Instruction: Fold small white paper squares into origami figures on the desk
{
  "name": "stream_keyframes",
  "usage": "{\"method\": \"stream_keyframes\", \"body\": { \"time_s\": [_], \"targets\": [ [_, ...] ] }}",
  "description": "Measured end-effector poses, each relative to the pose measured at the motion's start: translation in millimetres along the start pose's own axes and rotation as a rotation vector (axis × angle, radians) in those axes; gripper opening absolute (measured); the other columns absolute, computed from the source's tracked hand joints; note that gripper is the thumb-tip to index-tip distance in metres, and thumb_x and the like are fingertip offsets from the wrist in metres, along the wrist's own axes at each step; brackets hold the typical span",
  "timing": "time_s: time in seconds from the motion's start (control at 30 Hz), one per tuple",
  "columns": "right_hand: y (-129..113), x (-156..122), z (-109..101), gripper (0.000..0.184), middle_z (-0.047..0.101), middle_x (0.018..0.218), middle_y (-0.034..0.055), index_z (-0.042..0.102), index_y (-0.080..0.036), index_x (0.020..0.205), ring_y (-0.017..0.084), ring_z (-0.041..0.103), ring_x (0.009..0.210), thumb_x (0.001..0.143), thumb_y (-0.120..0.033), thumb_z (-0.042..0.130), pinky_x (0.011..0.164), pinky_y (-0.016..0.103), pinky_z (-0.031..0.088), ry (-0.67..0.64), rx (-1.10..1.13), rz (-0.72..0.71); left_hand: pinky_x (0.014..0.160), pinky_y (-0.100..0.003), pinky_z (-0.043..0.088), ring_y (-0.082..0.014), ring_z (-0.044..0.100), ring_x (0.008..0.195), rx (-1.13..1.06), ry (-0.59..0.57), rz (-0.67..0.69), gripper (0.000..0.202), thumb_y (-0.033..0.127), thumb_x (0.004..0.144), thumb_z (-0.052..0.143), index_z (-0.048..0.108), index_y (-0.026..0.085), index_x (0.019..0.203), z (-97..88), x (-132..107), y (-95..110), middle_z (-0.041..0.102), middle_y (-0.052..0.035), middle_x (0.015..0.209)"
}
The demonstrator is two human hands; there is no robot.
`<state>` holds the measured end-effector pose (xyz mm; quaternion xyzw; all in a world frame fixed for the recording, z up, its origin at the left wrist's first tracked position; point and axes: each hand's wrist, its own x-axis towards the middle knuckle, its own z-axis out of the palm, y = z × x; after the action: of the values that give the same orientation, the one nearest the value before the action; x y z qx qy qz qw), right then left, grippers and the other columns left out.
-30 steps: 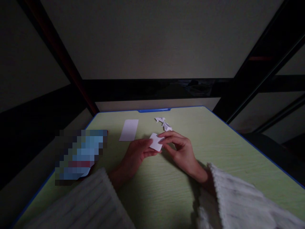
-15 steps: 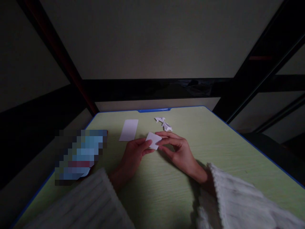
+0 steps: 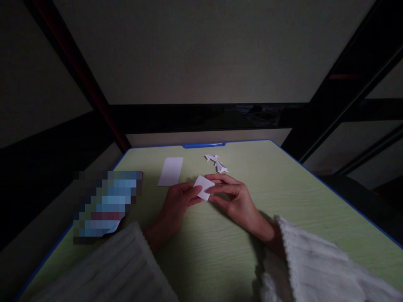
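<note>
A small white folded paper is held above the table between both hands, tilted like a diamond. My left hand pinches its left side, thumb on top and fingers beneath. At the paper's right edge, my right hand has its fingertips closed against it. Just beyond my right fingers lie two small folded paper figures, touching or nearly so. A flat white sheet of paper rests farther back, to the left of the folded piece.
The light green table has a blue edge and a blue handle-like strip at its back. At the left lies a pixelated device, apparently a phone. A pale wall panel with a dark band stands behind the table.
The folded paper has turned slightly and shifted a little toward me and to the right. Both hands remain on it in nearly the same place.
</note>
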<state>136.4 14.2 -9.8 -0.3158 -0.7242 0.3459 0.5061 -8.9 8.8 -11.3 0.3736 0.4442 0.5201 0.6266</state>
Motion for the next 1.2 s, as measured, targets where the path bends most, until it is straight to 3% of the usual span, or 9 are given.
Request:
{"method": "stream_keyframes", "body": {
  "time_s": [0.53,0.73,0.87,0.93,1.0,1.1,1.2],
  "targets": [
    [-0.8,0.5,-1.1,0.015,0.057,0.099,0.0052,0.067,-0.022,0.075,0.016,0.054,0.087,0.065,-0.012,0.062,0.08,0.033,0.044,-0.05,0.007,-0.022,0.059,-0.021,0.049,-0.0119,0.06,0.061,-0.042,-0.001,-0.021,0.007,0.018,0.058,0.065,0.066,0.012,0.062,1.6,0.5,1.2,0.068,-0.003,0.065],
    [0.7,3.3,0.4,0.01,0.058,0.091,0.005,0.066,-0.02,0.069,0.015,0.054,0.086,0.065,-0.012,0.062,0.077,0.03,0.044,0.034,0.08,0.054,0.059,-0.024,0.048,-0.0131,0.06,0.058,-0.021,0.013,-0.006,0.013,0.025,0.061,0.061,0.064,0.013,0.067,1.0,0.6,1.3,0.065,-0.0011,0.06],
    [3.5,6.4,-0.1,0.003,0.058,0.085,0.0035,0.061,-0.017,0.062,0.012,0.054,0.075,0.065,-0.019,0.061,0.063,0.025,0.044,0.161,0.189,0.189,0.06,-0.025,0.047,-0.0166,0.057,0.076,0.167,0.055,0.204,0.024,0.029,0.065,0.057,0.06,0.017,0.085,-1.1,-1.3,4.8,0.061,-0.0029,0.079],
    [3.9,7.2,-0.2,0.008,0.058,0.071,0.0008,0.058,-0.016,0.062,0.009,0.052,0.061,0.065,-0.023,0.061,0.054,0.021,0.041,0.17,0.254,0.284,0.07,-0.024,0.044,-0.0173,0.052,0.089,0.329,0.041,0.368,0.029,0.023,0.061,0.061,0.059,0.018,0.09,-1.7,-2.7,5.7,0.057,-0.0038,0.091],
    [3.4,7.1,0.4,0.013,0.054,0.054,-0.0029,0.055,-0.014,0.061,0.007,0.047,0.048,0.066,-0.026,0.059,0.047,0.019,0.037,0.148,0.299,0.369,0.074,-0.023,0.041,-0.0172,0.051,0.091,0.46,-0.018,0.453,0.03,0.018,0.056,0.064,0.06,0.018,0.086,-1.6,-3.2,4.8,0.055,-0.0039,0.094],
    [2.3,6.4,2.3,0.016,0.048,0.043,-0.0058,0.052,-0.014,0.061,0.005,0.041,0.04,0.068,-0.027,0.057,0.041,0.017,0.032,0.108,0.341,0.425,0.062,-0.021,0.042,-0.0149,0.054,0.073,0.551,-0.097,0.378,0.012,0.019,0.059,0.061,0.063,0.017,0.071,-0.9,-1.7,1.6,0.059,-0.0022,0.075],
    [1.8,6.0,3.7,0.016,0.048,0.046,-0.0066,0.049,-0.015,0.066,0.004,0.042,0.038,0.064,-0.026,0.061,0.039,0.017,0.033,0.103,0.38,0.416,0.053,-0.02,0.039,-0.0129,0.053,0.057,0.484,-0.07,0.237,0.009,0.02,0.063,0.056,0.062,0.015,0.059,-1.3,0.9,-0.1,0.06,0.0007,0.056]
  ]
}}
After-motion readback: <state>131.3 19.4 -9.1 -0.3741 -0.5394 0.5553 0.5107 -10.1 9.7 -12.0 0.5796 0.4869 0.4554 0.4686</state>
